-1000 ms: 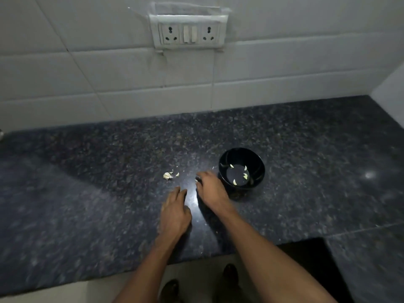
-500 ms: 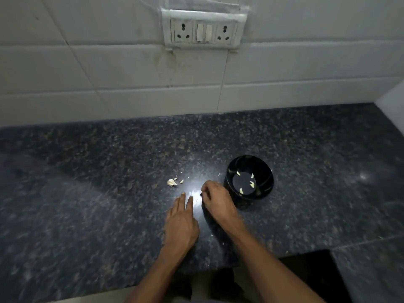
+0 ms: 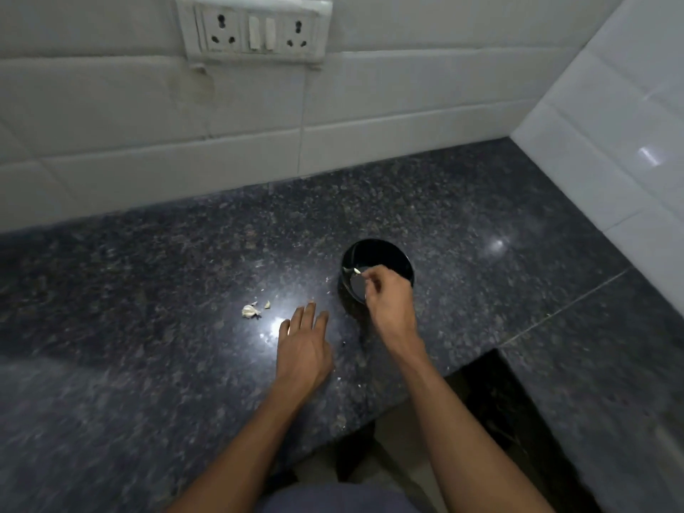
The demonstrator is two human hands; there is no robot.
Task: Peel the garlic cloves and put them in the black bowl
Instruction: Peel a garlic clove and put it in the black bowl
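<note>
Peeled garlic clove (image 3: 356, 270) visible just off the fingertips of the right hand (image 3: 385, 290), over the black bowl (image 3: 392, 253). Fingers curled and bunched; whether they pinch the clove or it lies loose in the bowl, cannot tell. Hand poised above the bowl, likely a drop in progress. Left hand (image 3: 305, 342) flat on the granite counter (image 3: 148, 290), fingers straight, holding nothing; probably bracing. Papery garlic skins (image 3: 251, 310) lie left of it, well apart from the bowl, waste kept separate.
</note>
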